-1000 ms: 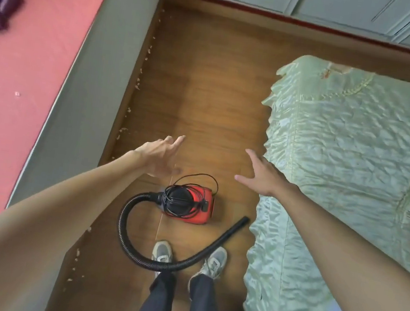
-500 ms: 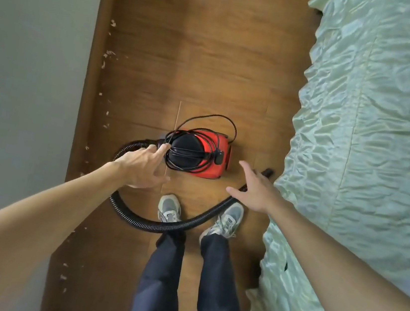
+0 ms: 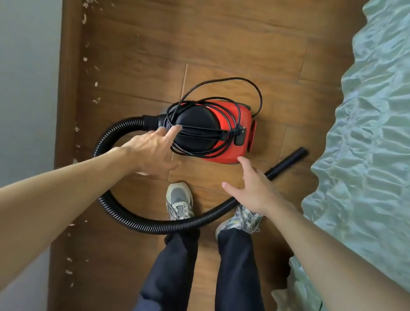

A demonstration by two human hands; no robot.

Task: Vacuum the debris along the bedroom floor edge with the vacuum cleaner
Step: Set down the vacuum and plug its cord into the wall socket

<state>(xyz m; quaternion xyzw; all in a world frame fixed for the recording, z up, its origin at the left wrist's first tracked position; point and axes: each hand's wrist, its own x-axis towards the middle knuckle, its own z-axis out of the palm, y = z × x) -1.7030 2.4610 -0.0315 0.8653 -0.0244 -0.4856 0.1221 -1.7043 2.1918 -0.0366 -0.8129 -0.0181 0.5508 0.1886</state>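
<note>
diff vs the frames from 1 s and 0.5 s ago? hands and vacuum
Both open hands dropped toward the red-and-black canister vacuum cleaner: the left hand now has fingertips at its black front by the wound cord, the right hand hovers near its red rear corner. Nothing gripped yet. The view tilted downward. Unmoved: vacuum, black ribbed hose, pale debris along the wall edge.

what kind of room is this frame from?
Most likely a bedroom. A bed with a pale green quilted bedspread fills the right side, beside a narrow strip of wood floor with a brown skirting board along the wall. A small red vacuum cleaner sits on the floor.
</note>
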